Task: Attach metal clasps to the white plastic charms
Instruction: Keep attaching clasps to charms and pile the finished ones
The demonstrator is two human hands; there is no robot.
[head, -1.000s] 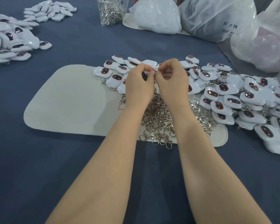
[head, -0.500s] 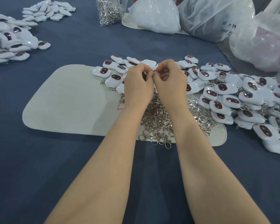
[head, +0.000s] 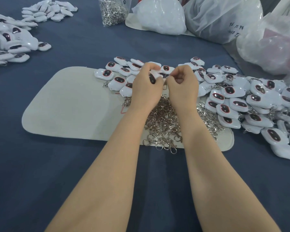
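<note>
Over the right part of a pale mat [head: 70,104], both hands meet, thumbs nearly touching. The left hand [head: 145,87] has its fingers [head: 151,66] curled round a white charm [head: 152,78], whose dark oval face shows between thumb and forefinger. The right hand [head: 182,86] is clenched too, thumb and forefinger pinching a small metal clasp [head: 165,85] that hangs in the narrow gap between the hands, just beside the charm; whether the two are joined I cannot tell. Below the wrists, loose clasps [head: 164,118] lie heaped on the mat, a few spilling over its near edge onto the blue tabletop [head: 40,164]. More charms [head: 251,101] are piled from behind the hands out to the right, some with chains showing among them. Far left, well apart from the mat, lies another spread of charms [head: 10,46], with a smaller pile [head: 47,10] beyond it lying mostly face down. At the far edge stands a clear bag of clasps [head: 112,10], and beside it to the right sit several plastic bags [head: 159,15], one with handwriting on it. Both forearms are bare and reach in from the near edge.
</note>
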